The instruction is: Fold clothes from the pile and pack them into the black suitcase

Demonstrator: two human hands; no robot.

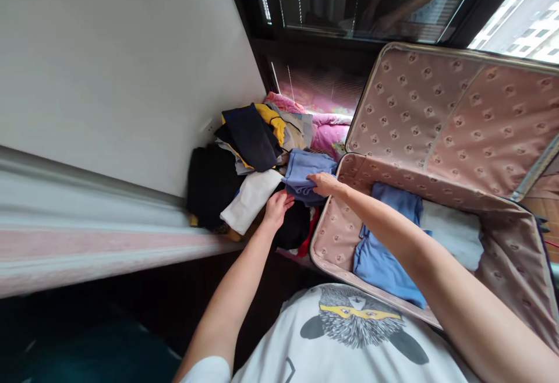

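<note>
A folded blue garment (305, 167) lies at the right side of a heap of clothes, beside the open suitcase. My right hand (324, 184) grips its right side, fingers closed on the cloth. At its lower left corner, my left hand (278, 207) pinches the edge between thumb and fingers. Just left of that hand is a folded white garment (252, 201). Inside the suitcase (332, 243), blue clothing (384, 266) and a folded pale garment (452, 233) lie side by side, partly hidden by my right forearm.
The heap also holds a dark navy garment (253, 138), black clothing (213, 185) and a yellow piece (271, 121). Pink bedding (327, 134) lies behind it. The suitcase lid (454, 109) stands raised against the window frame. A white panel (117, 68) rises on the left.
</note>
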